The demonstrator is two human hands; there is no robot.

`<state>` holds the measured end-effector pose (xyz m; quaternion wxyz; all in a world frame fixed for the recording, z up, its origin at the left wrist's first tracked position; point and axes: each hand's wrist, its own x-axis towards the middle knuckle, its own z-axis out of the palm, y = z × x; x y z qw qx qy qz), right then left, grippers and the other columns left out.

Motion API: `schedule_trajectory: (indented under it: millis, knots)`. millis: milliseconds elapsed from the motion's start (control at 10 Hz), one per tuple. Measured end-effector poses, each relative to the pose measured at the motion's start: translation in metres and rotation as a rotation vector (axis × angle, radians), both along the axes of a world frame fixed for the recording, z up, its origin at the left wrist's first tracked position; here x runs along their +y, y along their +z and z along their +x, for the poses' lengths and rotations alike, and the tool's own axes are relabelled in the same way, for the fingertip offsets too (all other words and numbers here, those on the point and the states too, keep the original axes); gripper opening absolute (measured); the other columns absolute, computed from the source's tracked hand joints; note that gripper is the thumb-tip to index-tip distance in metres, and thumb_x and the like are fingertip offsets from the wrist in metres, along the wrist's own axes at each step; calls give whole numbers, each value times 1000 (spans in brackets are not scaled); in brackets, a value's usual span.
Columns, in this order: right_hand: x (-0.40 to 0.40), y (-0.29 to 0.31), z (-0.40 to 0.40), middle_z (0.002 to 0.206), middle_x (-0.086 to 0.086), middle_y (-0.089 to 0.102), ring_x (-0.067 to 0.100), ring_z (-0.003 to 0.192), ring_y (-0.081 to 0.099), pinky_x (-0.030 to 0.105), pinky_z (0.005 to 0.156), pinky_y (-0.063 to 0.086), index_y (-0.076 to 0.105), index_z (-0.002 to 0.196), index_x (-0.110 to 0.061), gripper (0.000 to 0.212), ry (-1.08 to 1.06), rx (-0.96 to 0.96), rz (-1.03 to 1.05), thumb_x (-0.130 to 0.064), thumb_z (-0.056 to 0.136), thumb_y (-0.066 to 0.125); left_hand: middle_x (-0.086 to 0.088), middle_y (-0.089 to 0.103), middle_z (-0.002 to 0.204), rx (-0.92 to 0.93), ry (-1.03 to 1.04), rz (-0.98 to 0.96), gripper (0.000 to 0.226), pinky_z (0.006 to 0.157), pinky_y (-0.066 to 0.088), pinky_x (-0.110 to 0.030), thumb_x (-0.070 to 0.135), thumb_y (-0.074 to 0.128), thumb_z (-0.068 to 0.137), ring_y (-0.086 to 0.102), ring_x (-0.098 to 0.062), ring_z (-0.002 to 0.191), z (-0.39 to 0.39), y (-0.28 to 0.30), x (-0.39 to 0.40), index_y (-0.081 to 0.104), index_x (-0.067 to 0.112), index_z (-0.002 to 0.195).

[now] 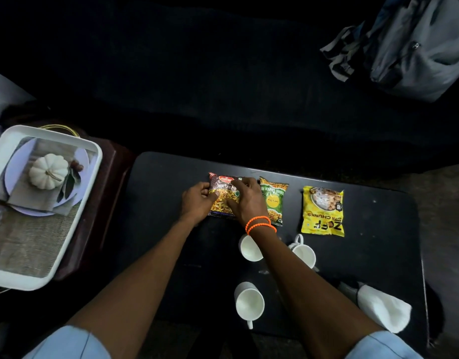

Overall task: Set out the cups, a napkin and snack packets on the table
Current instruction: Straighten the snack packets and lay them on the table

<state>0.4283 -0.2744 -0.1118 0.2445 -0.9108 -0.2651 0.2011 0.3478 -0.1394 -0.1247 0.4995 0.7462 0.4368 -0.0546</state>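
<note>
Red-and-yellow foil mixture snack packet (221, 196) gripped flat on black table (378, 255) by left hand (197, 200) and right hand (245, 196), fingers curled over edges.

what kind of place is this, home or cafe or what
Most likely a home sitting room, dimly lit. A low black table holds snack packets and white cups, a grey backpack lies on what looks like a dark sofa behind, and a white serving tray sits on a side stand.

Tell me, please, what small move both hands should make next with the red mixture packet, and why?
Probably let go and draw back. The red mixture packet already lies flat on the table, in a row with the green packet and yellow packet; the left hand and right hand both rest on it.
</note>
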Motion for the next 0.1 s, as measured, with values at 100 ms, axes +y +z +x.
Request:
schedule_trajectory:
  millis: [100]
  knots:
    - [-5,9,1,128,16,57,32,117,56,43,96,54,58,134,-11,52,-18,-57,30,-31,88,73,-12,67,128,0,20,61,48,99,55,-42,32,72,93,65,-23,110,2,4,-1,62,8,134]
